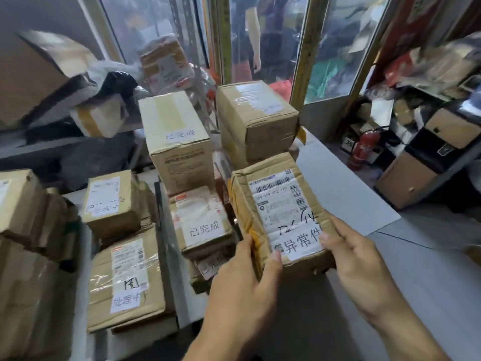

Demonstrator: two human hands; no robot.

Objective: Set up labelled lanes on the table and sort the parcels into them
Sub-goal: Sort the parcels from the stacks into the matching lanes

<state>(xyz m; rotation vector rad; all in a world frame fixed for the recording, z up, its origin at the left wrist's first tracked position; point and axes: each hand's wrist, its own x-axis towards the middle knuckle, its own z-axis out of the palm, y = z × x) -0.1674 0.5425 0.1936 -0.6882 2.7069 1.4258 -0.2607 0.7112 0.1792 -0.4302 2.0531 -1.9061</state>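
Both my hands hold a flat cardboard parcel (276,209) with a shipping label and a white handwritten tag at its near end. My left hand (244,277) grips its near left corner, thumb on the tag. My right hand (356,256) grips the near right edge. The parcel hovers over the right side of the white table (335,183). To the left, a middle row holds a tall box (179,142) and a low stack (203,225), each with a white tag. Further left lie two tagged parcels (112,201) (127,280).
Two stacked boxes (255,121) stand at the table's far end, just behind the held parcel. More cartons pile up at the far left (28,225). A red fire extinguisher (364,147) and shelves of boxes (426,157) stand on the right. A person stands behind the glass door.
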